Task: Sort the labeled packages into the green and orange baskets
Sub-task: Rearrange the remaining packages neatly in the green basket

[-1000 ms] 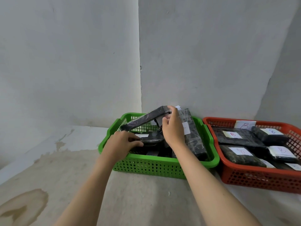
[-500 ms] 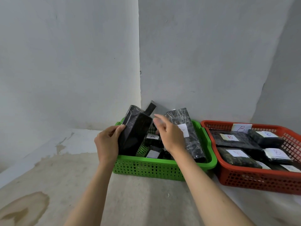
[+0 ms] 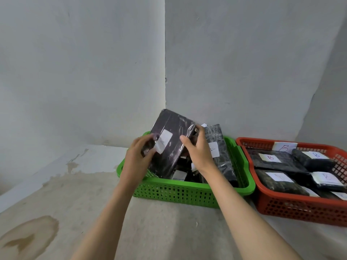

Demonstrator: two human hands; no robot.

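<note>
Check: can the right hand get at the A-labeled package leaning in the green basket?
Probably yes: the A-labeled package stands exposed just beside the right hand, but that hand is holding the raised package.

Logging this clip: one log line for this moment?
hands: both hold black package | place: over green basket | label: unreadable | orange basket: B packages

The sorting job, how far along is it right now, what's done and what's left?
Done: the orange basket holds several black packages labeled B, and the green basket holds others, one leaning package seemingly marked A. In hand: the left hand and right hand hold a black package tilted over the green basket; its label is blurred. Left: setting it down. No loose packages show on the floor.
</note>
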